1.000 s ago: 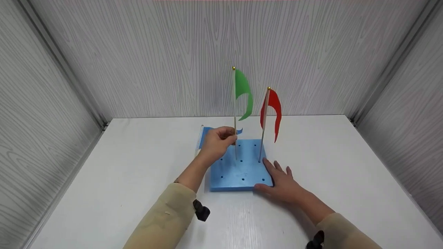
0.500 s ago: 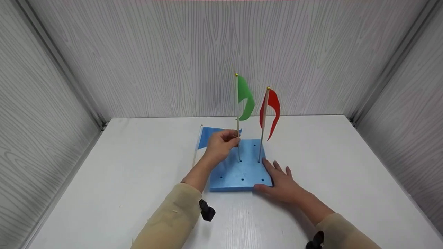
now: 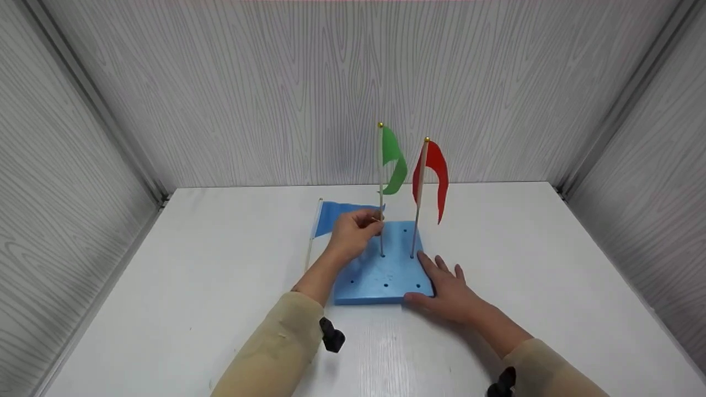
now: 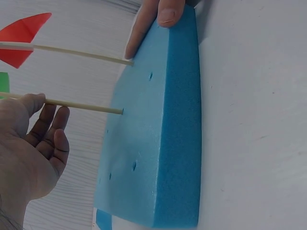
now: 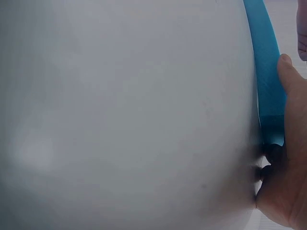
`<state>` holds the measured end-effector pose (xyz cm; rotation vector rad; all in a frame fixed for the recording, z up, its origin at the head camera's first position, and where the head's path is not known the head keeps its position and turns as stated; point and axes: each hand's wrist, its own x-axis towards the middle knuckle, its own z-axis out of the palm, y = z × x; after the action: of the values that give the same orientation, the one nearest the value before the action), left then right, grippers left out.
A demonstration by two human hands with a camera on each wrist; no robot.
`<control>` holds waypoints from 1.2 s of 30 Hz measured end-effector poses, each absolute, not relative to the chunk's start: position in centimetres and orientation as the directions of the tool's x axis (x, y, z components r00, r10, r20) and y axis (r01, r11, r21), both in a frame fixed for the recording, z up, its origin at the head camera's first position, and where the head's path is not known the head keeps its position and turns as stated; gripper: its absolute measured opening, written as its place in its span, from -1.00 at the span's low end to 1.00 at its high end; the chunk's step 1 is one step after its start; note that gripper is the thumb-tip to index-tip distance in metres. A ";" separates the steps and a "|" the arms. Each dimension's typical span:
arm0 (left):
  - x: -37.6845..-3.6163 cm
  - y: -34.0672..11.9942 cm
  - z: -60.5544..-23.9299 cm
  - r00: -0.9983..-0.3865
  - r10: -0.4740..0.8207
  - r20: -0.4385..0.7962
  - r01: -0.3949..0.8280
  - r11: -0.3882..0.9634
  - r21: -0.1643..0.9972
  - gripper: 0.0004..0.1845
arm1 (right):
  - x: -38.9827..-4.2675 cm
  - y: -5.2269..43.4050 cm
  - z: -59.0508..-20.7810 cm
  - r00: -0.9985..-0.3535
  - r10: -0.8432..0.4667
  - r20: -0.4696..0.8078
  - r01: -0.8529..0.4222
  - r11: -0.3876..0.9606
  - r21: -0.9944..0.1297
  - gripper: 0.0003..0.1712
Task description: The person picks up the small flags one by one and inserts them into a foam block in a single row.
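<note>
- Three little flags: one green flag (image 3: 392,160), one red flag (image 3: 434,165) and one blue flag (image 3: 331,216).
- Two flags stand up in the block. One flag lies flat on the table.
- One blue foam block (image 3: 380,273).
- Nine small holes can be seen in the block.
- Two hands: one left hand (image 3: 354,232) and one right hand (image 3: 448,292).
- One white table (image 3: 220,264).

Head looks down; both wrist views near foam block (image 3: 380,270)
</note>
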<state>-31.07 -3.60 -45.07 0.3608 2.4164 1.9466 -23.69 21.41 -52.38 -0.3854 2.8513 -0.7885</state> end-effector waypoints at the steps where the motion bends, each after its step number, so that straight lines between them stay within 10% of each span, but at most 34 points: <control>1: -31.1 -3.6 -45.1 -0.974 0.189 0.129 0.165 0.194 0.967 -0.82 | -23.7 21.4 -52.4 -0.954 -0.287 -0.081 -0.205 0.827 -0.523 0.32; 36: -30.9 -3.0 -45.9 -0.972 0.217 0.087 0.149 0.288 0.946 -0.83 | -23.9 21.5 -52.4 -0.958 -0.269 -0.103 -0.179 0.837 -0.517 0.34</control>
<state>-30.89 -3.02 -45.93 0.3516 2.4742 1.8060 -23.92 21.51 -52.38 -0.3495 2.8448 -0.7761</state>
